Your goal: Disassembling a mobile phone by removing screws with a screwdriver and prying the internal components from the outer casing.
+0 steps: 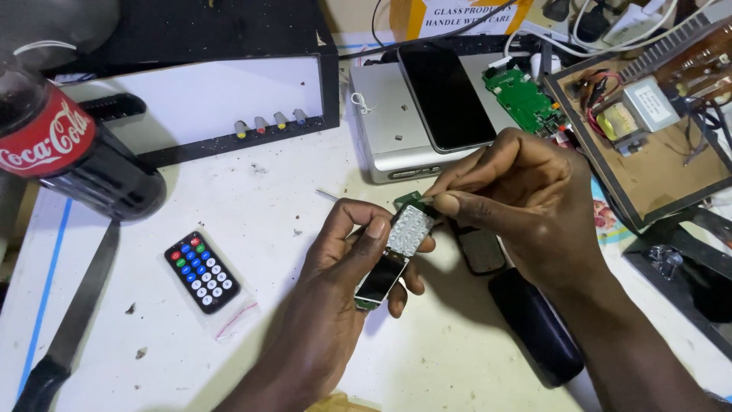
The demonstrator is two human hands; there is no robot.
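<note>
My left hand (335,267) grips a small opened phone board (396,255) with a dark screen and a silvery keypad sheet, held above the white table (252,214). My right hand (518,191) pinches the top end of that board between thumb and fingers, near its green edge. A dark phone back cover (480,250) lies on the table just under my right hand, and a black oblong case (534,324) lies beside my right wrist.
A small black remote (202,272) in a clear sleeve lies left. A dark soda bottle (69,145) lies far left beside a knife (72,320). Behind are a white-fronted box with knobs (229,99), a silver box carrying a smartphone (446,95), a green circuit board (526,99) and a transformer chassis (648,122).
</note>
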